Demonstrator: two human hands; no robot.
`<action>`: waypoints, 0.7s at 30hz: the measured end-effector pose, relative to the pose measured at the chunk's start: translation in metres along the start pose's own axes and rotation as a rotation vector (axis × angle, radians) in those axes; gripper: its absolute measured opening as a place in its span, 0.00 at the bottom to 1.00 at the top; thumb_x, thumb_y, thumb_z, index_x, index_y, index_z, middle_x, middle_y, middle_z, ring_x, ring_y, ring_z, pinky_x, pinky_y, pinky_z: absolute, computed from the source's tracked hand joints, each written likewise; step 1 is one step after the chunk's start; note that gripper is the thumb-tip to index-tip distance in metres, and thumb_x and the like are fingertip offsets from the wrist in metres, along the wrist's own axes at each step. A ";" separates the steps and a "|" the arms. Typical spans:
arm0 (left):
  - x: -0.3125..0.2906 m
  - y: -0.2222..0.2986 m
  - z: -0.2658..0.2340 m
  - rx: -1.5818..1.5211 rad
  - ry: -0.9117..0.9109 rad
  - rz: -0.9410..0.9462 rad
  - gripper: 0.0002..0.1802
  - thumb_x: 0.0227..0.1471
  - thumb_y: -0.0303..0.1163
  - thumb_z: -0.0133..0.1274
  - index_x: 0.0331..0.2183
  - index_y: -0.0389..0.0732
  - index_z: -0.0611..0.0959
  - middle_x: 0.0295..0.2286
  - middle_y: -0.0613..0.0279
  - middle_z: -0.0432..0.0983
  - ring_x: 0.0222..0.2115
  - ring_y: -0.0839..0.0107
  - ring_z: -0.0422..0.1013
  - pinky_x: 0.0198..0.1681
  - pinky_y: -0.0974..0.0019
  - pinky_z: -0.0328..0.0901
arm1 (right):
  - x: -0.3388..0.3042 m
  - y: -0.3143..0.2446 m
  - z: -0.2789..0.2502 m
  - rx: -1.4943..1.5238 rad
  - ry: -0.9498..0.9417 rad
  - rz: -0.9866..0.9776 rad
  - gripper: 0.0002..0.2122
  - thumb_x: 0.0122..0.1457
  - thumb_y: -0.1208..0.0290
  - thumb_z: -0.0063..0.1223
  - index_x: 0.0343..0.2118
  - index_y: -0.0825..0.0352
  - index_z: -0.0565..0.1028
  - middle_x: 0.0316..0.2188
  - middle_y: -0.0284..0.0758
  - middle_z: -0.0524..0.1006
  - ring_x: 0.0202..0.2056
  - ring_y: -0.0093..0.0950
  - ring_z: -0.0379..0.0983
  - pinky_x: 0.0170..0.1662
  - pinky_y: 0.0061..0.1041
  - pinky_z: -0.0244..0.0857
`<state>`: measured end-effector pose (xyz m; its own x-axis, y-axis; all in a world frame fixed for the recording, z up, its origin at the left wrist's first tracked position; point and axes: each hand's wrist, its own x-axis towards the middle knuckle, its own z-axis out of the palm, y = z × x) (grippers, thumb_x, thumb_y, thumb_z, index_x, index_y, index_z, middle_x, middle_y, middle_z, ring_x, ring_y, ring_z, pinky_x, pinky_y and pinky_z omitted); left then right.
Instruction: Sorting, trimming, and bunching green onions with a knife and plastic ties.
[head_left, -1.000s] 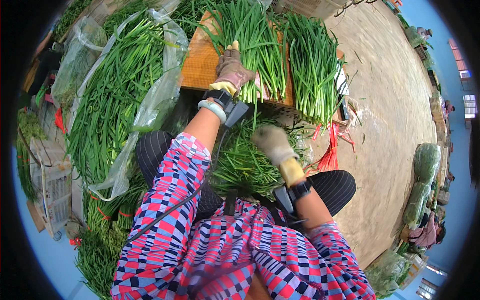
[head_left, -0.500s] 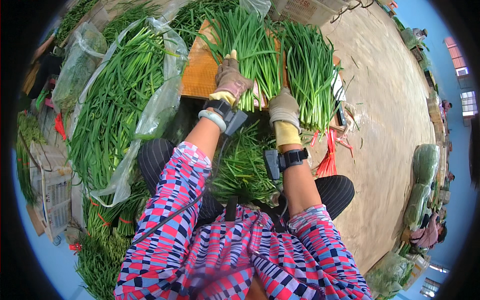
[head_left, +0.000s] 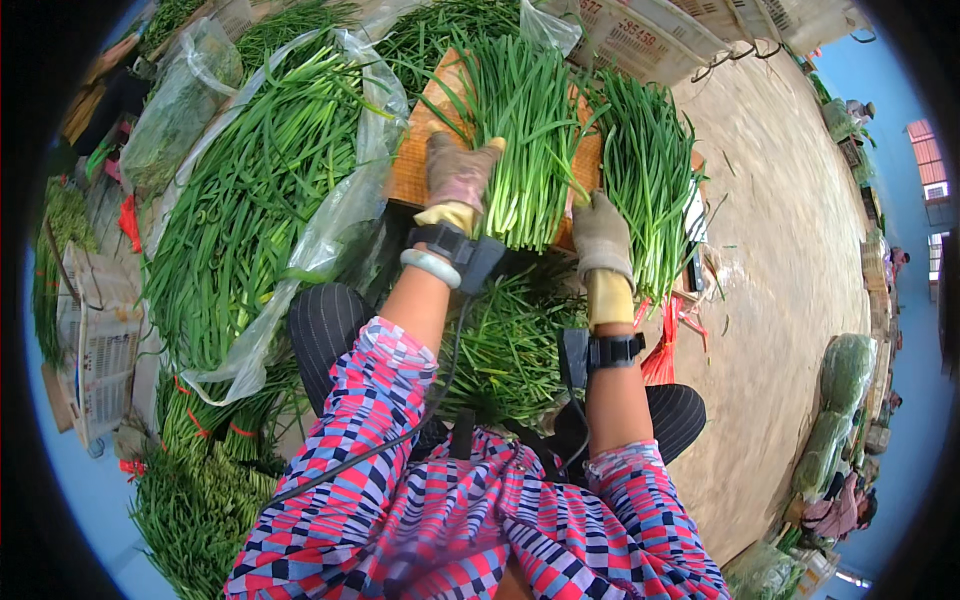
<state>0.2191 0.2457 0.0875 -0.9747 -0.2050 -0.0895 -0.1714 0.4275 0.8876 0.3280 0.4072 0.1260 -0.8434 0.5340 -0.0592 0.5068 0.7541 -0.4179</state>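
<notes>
A thick bunch of green chives (head_left: 528, 150) lies on a wooden board (head_left: 412, 165) in front of me. My left hand (head_left: 458, 178), in a worn glove, presses against the bunch's left side near its cut ends. On the right side of the same bunch rests my gloved right hand (head_left: 600, 236), at the board's near edge. Both hands flank the bunch. A second bunch of chives (head_left: 650, 180) lies on the board just right of my right hand.
A large heap of chives in a clear plastic sheet (head_left: 250, 210) lies to the left. Loose trimmings (head_left: 505, 350) fill the gap between my knees. Tied bundles (head_left: 200, 470) lie lower left, crates (head_left: 680, 30) stand behind, bagged greens (head_left: 835, 420) at the right.
My right hand has risen from the trimmings over my lap to the board and now rests against the right side of the bunch. My left hand stayed on the bunch.
</notes>
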 end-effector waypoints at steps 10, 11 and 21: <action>0.019 0.004 -0.015 0.059 -0.191 -0.111 0.44 0.34 0.56 0.62 0.41 0.25 0.72 0.36 0.44 0.74 0.38 0.55 0.71 0.40 0.62 0.65 | 0.004 -0.013 -0.035 -0.076 -0.293 -0.153 0.41 0.43 0.46 0.59 0.57 0.66 0.56 0.46 0.49 0.70 0.48 0.42 0.67 0.49 0.33 0.62; 0.018 0.009 -0.009 0.075 -0.226 -0.093 0.42 0.35 0.54 0.62 0.41 0.26 0.73 0.38 0.45 0.74 0.39 0.54 0.70 0.41 0.62 0.64 | 0.008 -0.008 -0.037 0.093 -0.190 -0.137 0.42 0.43 0.44 0.58 0.57 0.66 0.56 0.45 0.49 0.71 0.47 0.43 0.68 0.49 0.34 0.62; -0.011 0.015 0.016 0.244 -0.226 0.139 0.46 0.45 0.52 0.52 0.56 0.31 0.56 0.43 0.44 0.70 0.43 0.58 0.69 0.46 0.67 0.63 | 0.017 -0.013 0.013 -0.170 -0.086 -0.099 0.16 0.54 0.68 0.45 0.47 0.57 0.69 0.39 0.43 0.75 0.40 0.39 0.72 0.45 0.33 0.65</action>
<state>0.2245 0.2682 0.0945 -0.9935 0.0579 -0.0975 -0.0379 0.6410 0.7666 0.3046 0.4015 0.1183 -0.8990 0.4251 -0.1053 0.4374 0.8589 -0.2665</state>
